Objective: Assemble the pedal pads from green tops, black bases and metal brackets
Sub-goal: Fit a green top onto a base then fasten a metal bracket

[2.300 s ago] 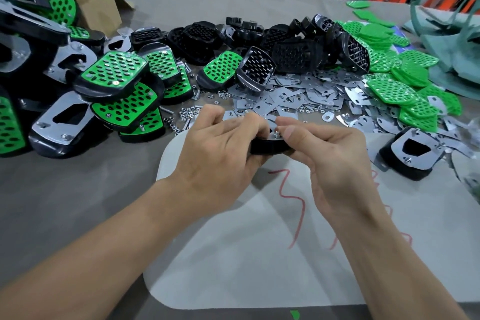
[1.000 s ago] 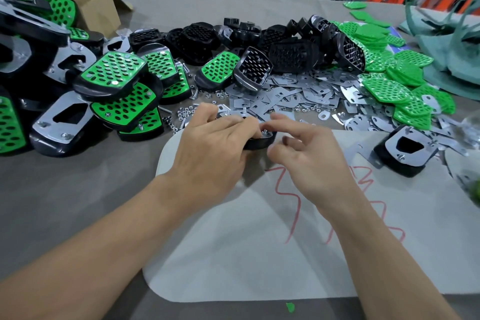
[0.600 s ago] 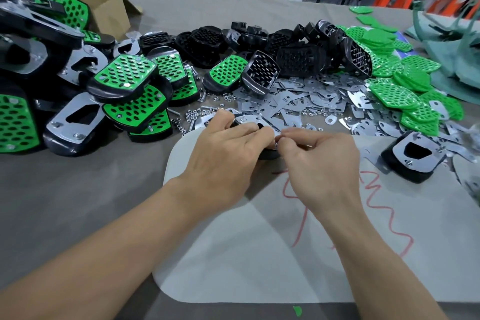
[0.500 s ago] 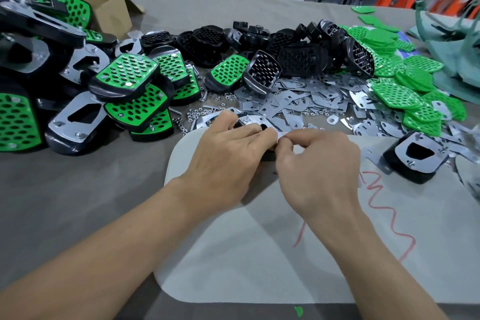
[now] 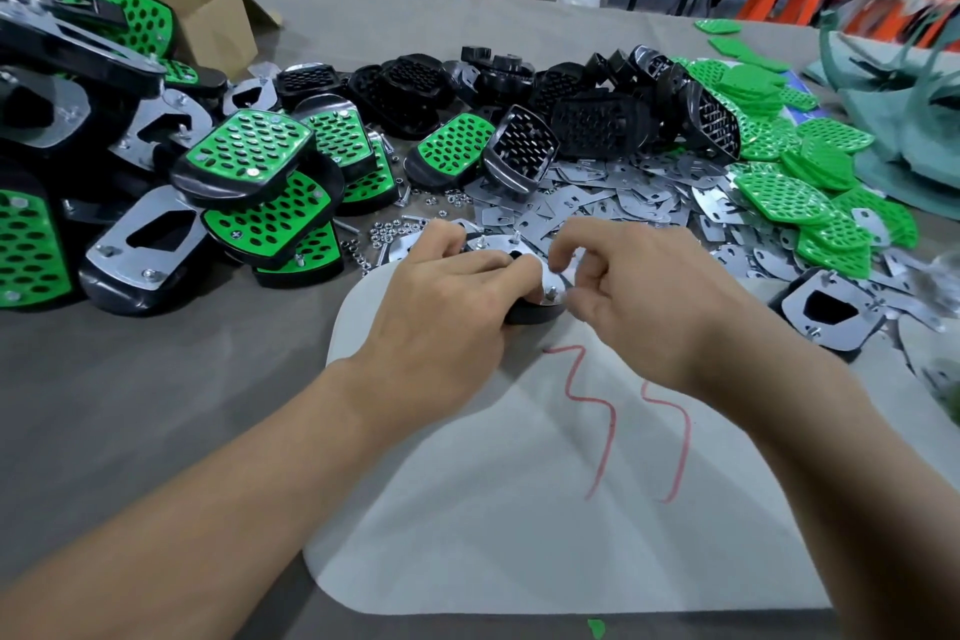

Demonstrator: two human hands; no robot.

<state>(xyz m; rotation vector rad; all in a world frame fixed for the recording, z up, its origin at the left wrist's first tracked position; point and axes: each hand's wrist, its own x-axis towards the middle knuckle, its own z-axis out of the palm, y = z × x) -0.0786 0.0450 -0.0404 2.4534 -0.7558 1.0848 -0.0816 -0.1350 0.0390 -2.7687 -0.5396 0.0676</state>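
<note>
Left hand (image 5: 447, 312) grips the pedal pad (image 5: 537, 314) at the edge of the white sheet (image 5: 519, 509); right hand (image 5: 644, 312) curls at its stud (image 5: 551, 294), grasp unclear; loose brackets (image 5: 613, 203) crowd 12 o'clock; finished pads (image 5: 249, 156), 10 o'clock; green tops (image 5: 784, 198), 2 o'clock.

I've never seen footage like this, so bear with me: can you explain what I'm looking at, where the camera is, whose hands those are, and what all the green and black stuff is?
No machine here: a person works with bare hands, filmed by one camera worn on the head, looking forward and down. The left hand grips a pedal pad at the far edge of a white sheet, its metal bracket facing up. The right hand has its fingers curled at the bracket's near corner; whether they pinch a nut is too small to tell. On the grey table lie finished pads at left, black bases at the back, loose brackets in the middle, and green tops at right.
</note>
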